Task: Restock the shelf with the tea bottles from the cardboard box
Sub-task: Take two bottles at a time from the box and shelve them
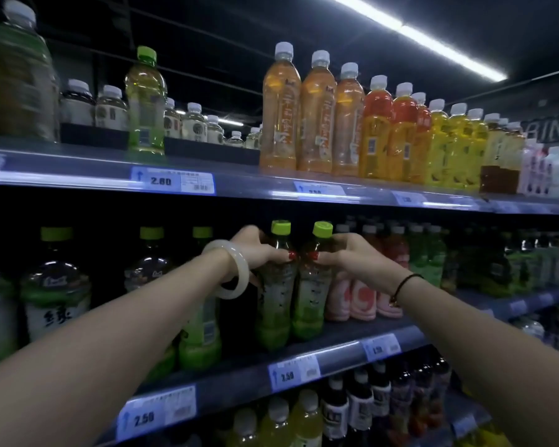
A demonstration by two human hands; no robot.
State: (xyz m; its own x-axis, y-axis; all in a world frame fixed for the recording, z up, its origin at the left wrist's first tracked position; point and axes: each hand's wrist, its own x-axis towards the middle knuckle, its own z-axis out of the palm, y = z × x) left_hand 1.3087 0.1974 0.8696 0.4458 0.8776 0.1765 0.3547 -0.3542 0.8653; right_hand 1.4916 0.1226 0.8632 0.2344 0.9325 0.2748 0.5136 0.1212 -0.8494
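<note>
A dim store aisle, the middle shelf (336, 341) half filled. The left hand (255, 250) grips one tea bottle (273, 301), the right hand (346, 253) another (310, 298), both upright at the shelf's near edge. Placing step; next, probably push them back and let go.

Two green-capped tea bottles are being gripped side by side on the middle shelf (336, 341), the left bottle (273, 304) by the left hand (259, 250), the right bottle (312, 298) by the right hand (352, 256).
</note>
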